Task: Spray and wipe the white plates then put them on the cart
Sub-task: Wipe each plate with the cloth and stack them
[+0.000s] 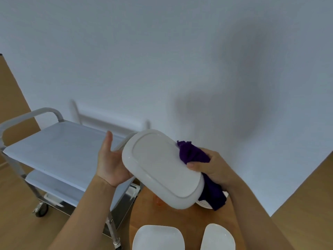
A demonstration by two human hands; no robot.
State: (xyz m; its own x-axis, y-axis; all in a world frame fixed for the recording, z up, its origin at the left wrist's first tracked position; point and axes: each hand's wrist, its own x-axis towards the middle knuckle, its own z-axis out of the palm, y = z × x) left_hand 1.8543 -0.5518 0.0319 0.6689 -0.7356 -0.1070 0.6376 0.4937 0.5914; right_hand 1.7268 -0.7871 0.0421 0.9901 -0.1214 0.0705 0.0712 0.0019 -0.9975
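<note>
Lying nearest on the round wooden table (180, 216) are two smooth white plates: one squarish plate (158, 238), one oval plate (218, 238). Above them, a third oblong white glossy plate (162, 168) is held tilted, underside showing. The left hand (110, 165) cups its edge with thumb raised; the right hand (210, 168) grips one bunched purple cloth (194, 156) against the rim. Beyond stands one steel two-shelf cart (59, 147).

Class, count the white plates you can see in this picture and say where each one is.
4: oblong plate held in both hands; square plate and narrow plate at the table's near edge; one partly hidden behind the purple cloth.
</note>
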